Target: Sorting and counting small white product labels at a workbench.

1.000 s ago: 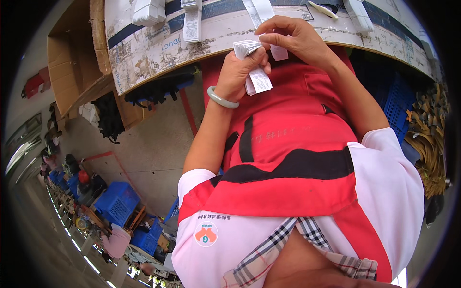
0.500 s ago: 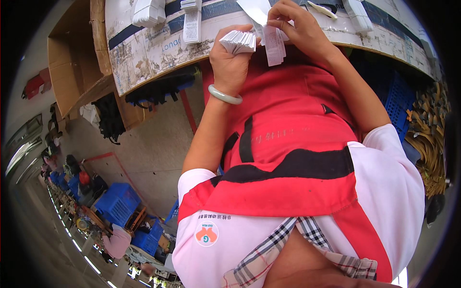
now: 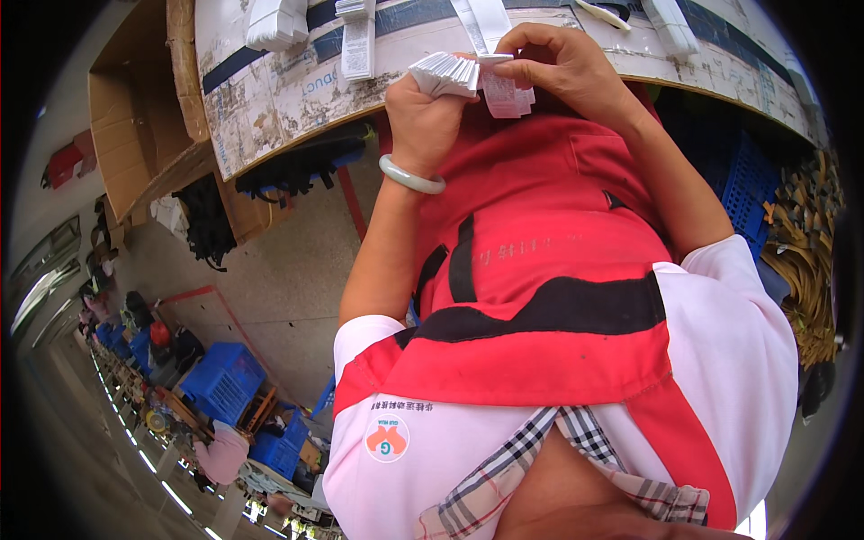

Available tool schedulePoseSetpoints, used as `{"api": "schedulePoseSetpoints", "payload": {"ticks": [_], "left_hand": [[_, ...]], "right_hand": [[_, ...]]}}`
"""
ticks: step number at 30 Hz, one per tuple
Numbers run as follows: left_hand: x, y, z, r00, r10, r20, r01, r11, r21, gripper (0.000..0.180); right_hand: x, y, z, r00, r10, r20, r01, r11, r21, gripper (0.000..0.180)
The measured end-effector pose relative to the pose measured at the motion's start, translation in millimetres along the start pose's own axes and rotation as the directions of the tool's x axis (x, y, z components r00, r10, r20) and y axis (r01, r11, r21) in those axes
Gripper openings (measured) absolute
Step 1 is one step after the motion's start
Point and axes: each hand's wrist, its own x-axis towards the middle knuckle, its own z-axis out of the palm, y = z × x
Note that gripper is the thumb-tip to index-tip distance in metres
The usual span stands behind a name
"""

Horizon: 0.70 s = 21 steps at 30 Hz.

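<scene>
My left hand [image 3: 421, 128] is closed round a thick bundle of folded white labels [image 3: 444, 74], their edges fanned upward. Close beside it on the right, my right hand [image 3: 576, 70] pinches a white label [image 3: 495, 58] between thumb and fingers. Its near end almost meets the bundle; I cannot tell whether they touch. Just below the pinch, several printed white labels [image 3: 507, 97] hang over the table's front edge. White strips [image 3: 486, 22] lie on the table behind my fingers.
The worn white table [image 3: 261, 121] carries more label stacks [image 3: 275, 25], a printed label strip [image 3: 357, 49], a strip at right [image 3: 670, 27] and a small white-and-black tool [image 3: 603, 14]. A cardboard box [image 3: 144, 99] stands left; a blue crate [image 3: 747, 189] is under the table's right side.
My left hand has shifted slightly left and down with the bundle. My right hand has moved down a little, and the label it pinches now lies flatter, pointing toward the bundle.
</scene>
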Motion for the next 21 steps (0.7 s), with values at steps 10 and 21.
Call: {"api": "schedulePoseSetpoints", "payload": {"ticks": [10,21], "left_hand": [[-1.9,-7.0,3.6,0.998,0.062,0.002,-0.062,0.996,-0.067,0.027],[-5.1,-7.0,6.7,0.999,0.036,0.014,-0.034,0.996,-0.087,0.015]], "right_hand": [[-0.1,2.1,5.6,0.999,-0.006,-0.043,0.009,0.997,0.07,0.014],[-1.8,-5.7,6.9,0.999,0.014,-0.032,-0.014,1.0,0.023,0.016]]}}
